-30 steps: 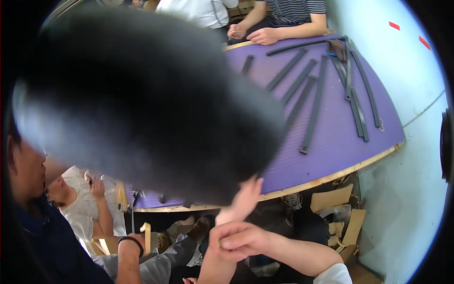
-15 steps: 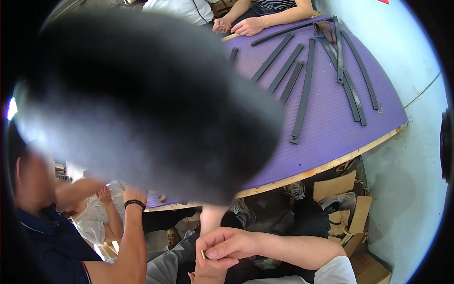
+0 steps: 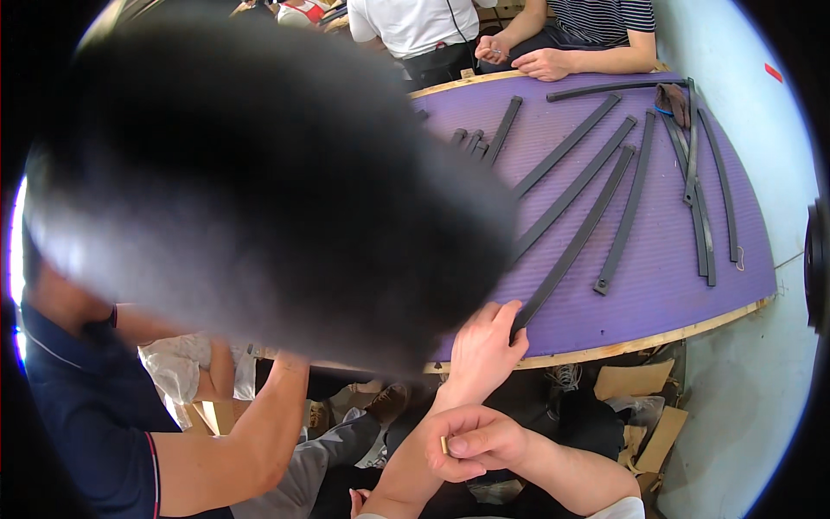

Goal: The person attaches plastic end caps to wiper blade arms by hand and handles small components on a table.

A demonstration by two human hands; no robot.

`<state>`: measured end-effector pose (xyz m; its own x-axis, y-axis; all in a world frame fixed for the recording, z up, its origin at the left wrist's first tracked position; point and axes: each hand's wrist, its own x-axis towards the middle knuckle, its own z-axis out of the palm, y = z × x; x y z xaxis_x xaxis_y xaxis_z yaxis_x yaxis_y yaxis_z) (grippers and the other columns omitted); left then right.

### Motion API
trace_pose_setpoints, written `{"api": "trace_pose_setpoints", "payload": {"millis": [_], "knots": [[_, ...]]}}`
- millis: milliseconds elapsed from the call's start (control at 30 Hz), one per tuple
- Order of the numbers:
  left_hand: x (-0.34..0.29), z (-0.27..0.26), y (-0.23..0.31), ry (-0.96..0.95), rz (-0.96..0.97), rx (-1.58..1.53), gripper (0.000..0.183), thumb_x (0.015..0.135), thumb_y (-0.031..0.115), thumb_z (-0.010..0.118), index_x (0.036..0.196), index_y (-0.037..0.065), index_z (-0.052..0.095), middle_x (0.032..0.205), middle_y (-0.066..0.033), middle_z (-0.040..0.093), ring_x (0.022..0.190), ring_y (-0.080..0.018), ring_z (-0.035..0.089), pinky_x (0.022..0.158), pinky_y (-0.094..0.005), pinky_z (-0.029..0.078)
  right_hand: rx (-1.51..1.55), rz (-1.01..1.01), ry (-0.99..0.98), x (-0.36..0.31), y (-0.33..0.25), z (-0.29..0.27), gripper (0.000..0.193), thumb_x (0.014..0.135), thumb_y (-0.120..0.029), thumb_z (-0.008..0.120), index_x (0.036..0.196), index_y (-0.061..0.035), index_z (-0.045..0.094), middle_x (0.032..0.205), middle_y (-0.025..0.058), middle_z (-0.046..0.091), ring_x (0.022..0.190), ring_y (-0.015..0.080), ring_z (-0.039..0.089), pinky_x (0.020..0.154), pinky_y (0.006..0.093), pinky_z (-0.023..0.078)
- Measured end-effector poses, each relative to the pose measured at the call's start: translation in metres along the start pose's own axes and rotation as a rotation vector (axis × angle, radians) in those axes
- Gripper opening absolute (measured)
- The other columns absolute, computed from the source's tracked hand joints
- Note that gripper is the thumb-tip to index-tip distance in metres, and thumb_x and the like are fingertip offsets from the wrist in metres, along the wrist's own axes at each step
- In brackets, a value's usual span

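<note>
My left hand [image 3: 486,350] reaches over the near edge of the table, its thumb and fingers closed round the near end of a long, flat black bar [image 3: 577,238]. The rest of that bar lies across the purple ribbed mat [image 3: 657,294]. Closer in, crossing above my left forearm, my right hand [image 3: 478,443] is curled. Between its thumb and fingers it pinches a small brass-coloured piece [image 3: 444,445], too small to make out its exact kind. Other black bars [image 3: 624,208] lie beside the held one, some with a hole at the end.
A large, blurred dark shape [image 3: 277,190] hides much of the left side. A co-worker in a dark shirt [image 3: 95,432] sits close on the left. Across the table are another person's hands [image 3: 545,64]. A brown glove [image 3: 671,102] lies far right; an open cardboard box [image 3: 635,381] stands below the edge.
My left hand has come into view and taken hold of the bar's near end. The view has shifted, showing more of the far side. My right hand keeps its pinch on the brass-coloured piece.
</note>
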<state>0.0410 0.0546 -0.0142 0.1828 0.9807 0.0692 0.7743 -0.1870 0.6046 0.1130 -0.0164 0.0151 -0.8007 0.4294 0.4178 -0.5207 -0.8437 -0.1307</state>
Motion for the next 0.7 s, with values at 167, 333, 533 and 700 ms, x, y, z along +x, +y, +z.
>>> {"api": "trace_pose_setpoints", "payload": {"millis": [167, 333, 533, 700], "knots": [[0.000, -0.005, -0.004, -0.045, 0.176, 0.052, 0.036, 0.083, 0.015, 0.071, 0.117, 0.005, 0.065, 0.098, -0.0152, 0.066, 0.086, -0.0332, 0.066, 0.076, -0.0422, 0.055, 0.017, 0.006, 0.024, 0.005, -0.001, -0.006, 0.028, 0.104, -0.024, 0.052, 0.109, 0.0027, 0.058, 0.066, 0.0005, 0.048, 0.053, 0.0059, 0.041, 0.047, 0.0218, 0.030], [0.016, -0.036, -0.054, 0.344, -0.010, -0.049, 0.020, 0.084, 0.008, 0.070, 0.102, 0.000, 0.069, 0.092, -0.0128, 0.069, 0.074, -0.0268, 0.066, 0.070, -0.0363, 0.053, -0.008, 0.046, 0.060, 0.010, -0.004, -0.001, 0.027, 0.103, -0.021, 0.052, 0.107, 0.0046, 0.059, 0.060, 0.0001, 0.046, 0.049, 0.0072, 0.039, 0.048, 0.0246, 0.031], [0.030, -0.024, -0.043, 0.257, 0.078, 0.048, 0.020, 0.080, 0.000, 0.070, 0.100, 0.000, 0.069, 0.096, -0.0143, 0.070, 0.088, -0.0342, 0.066, 0.079, -0.0409, 0.053, -0.002, 0.017, 0.125, 0.005, -0.011, -0.009, 0.028, 0.103, -0.022, 0.051, 0.107, 0.0044, 0.059, 0.060, 0.0004, 0.046, 0.049, 0.0071, 0.039, 0.048, 0.0245, 0.031], [0.030, -0.037, -0.045, 0.251, 0.113, 0.187, 0.017, 0.079, -0.003, 0.068, 0.096, 0.000, 0.069, 0.092, -0.0125, 0.069, 0.090, -0.0339, 0.064, 0.079, -0.0419, 0.051, 0.029, 0.017, 0.083, 0.015, -0.004, -0.004, 0.027, 0.103, -0.022, 0.051, 0.106, 0.0042, 0.059, 0.059, 0.0001, 0.046, 0.049, 0.0068, 0.040, 0.048, 0.0243, 0.031]]}}
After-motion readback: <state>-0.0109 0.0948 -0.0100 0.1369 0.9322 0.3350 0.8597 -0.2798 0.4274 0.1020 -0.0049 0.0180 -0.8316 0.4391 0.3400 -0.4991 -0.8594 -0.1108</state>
